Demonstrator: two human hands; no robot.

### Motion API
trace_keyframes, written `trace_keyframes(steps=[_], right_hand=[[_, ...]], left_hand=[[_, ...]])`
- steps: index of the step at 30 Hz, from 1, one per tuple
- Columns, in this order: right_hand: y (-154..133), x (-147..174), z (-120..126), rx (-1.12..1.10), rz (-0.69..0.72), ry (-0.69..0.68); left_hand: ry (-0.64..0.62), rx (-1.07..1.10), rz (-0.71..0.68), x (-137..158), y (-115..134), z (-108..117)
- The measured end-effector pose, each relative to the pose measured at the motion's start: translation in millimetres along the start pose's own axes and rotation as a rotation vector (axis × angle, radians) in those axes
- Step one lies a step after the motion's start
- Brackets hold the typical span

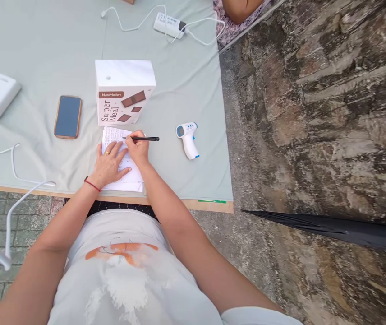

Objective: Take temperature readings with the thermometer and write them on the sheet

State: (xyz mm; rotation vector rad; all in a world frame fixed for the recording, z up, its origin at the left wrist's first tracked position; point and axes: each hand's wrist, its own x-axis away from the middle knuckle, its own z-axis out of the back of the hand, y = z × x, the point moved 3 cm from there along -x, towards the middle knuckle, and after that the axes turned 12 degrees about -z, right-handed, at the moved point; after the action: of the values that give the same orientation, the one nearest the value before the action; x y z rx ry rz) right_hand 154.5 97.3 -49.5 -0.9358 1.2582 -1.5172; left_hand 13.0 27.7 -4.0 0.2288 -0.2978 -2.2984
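Where the white T-shirt (112, 280) ends, the front edge of the cloth-covered desk (193, 180) begins. A white cable (8, 230) hangs past this edge at the left. Handwritten paper sheets (132, 180) lie flat on the desk close to the edge. The left hand (110, 164), fitted with a ring and a red bracelet (92, 184), rests palm down on the sheets, fingers spread. The right hand (138, 149) pinches a black pen (150, 139); its tip points left over the written lines. Whether the tip contacts the paper cannot be determined.

To the right lies a white-and-blue infrared thermometer (187, 140). A smartphone (68, 116) lies screen up to the left. Directly behind the sheets, a NutriMotion Super Meal box (125, 104) stands upright. Farther left, a white power bank (3, 94) connects to the cable. At the far side lies a second power bank (167, 25), with a white lead (132, 30) beside it.
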Motion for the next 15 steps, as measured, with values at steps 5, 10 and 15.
trace_keyframes(steps=[5,10,15], right_hand=[[-0.4,0.0,-0.2,0.008,0.005,-0.003],[-0.3,0.6,0.4,0.009,-0.016,-0.008],[-0.8,0.2,0.9,0.018,-0.023,-0.004]], left_hand=[[0.011,0.005,-0.006,-0.1,-0.6,-1.1],[-0.005,0.007,0.002,-0.6,0.1,0.1],[0.008,0.017,0.002,-0.2,-0.6,0.6]])
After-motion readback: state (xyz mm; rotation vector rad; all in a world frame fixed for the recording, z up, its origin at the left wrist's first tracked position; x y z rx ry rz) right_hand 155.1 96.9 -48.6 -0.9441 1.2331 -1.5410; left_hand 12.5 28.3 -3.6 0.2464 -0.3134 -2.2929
